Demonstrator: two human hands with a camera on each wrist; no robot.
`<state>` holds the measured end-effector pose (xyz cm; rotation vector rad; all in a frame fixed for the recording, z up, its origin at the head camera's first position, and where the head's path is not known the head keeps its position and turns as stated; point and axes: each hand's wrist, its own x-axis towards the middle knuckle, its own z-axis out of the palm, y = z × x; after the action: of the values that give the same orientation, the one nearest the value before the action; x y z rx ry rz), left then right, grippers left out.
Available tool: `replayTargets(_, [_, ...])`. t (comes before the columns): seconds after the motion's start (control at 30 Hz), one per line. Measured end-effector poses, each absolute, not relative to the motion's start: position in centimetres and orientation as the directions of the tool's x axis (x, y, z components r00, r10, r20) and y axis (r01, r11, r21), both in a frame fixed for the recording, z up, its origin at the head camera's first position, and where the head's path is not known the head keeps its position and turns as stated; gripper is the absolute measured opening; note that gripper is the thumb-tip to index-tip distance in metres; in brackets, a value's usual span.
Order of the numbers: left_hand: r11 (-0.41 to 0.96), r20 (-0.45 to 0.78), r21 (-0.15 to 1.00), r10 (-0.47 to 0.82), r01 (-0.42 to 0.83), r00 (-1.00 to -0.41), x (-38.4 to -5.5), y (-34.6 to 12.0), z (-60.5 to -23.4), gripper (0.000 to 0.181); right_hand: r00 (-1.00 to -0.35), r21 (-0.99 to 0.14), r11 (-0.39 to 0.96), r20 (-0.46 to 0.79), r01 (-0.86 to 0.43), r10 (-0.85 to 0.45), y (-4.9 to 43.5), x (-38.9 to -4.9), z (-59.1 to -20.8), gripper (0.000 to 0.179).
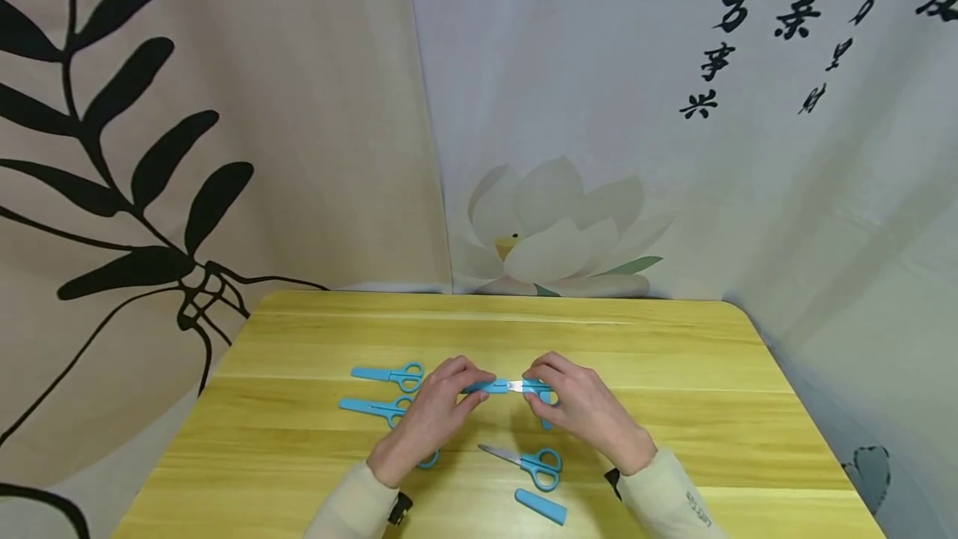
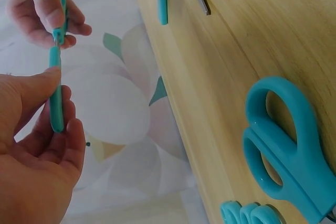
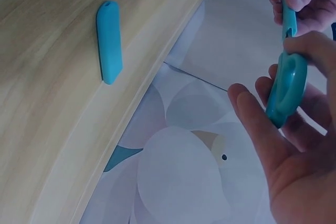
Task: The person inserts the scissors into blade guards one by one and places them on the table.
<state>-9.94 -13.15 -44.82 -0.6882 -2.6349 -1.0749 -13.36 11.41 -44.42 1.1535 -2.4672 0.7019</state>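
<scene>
Above the table my left hand [image 1: 437,407] pinches a blue blade cover [image 2: 56,100] between thumb and fingers. Opposite it, my right hand [image 1: 587,410] grips the blue handles of a pair of scissors [image 3: 290,85]. A short stretch of bare blade [image 1: 515,386] shows between the two hands, its tip inside the cover's mouth. Below them lie open-bladed scissors [image 1: 540,467] with blue handles, and near those a loose blue cover [image 1: 540,506]. The right fingers hide part of the handles in the head view.
Covered scissors [image 1: 374,373] lie left on the wooden table [image 1: 674,356], with a second covered pair [image 1: 367,407] beneath them. Another blue handle [image 1: 429,461] peeks out beside my left forearm. A printed curtain [image 1: 337,106] hangs behind the table.
</scene>
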Motion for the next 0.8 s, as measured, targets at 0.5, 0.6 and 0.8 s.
replayTargets(0.5, [0.631, 0.395, 0.568, 0.355, 0.529, -0.847, -10.19, -12.71, -45.04, 0.02, -0.599, -0.273, 0.541, 0.492, -0.795, -0.631, 11.53, -13.35, -44.64, 0.016])
replayTargets(0.6, [0.625, 0.383, 0.58, 0.355, 0.522, -0.853, -10.14, -12.66, -45.1, 0.02, -0.6, -0.272, 0.542, 0.489, -0.795, -0.634, 11.55, -13.3, -44.76, 0.016])
replayTargets(0.8, [0.594, 0.396, 0.611, 0.343, 0.523, -0.852, -10.07, -12.61, -45.11, 0.021, -0.617, -0.308, 0.538, 0.474, -0.785, -0.628, 11.72, -13.24, -44.92, 0.017])
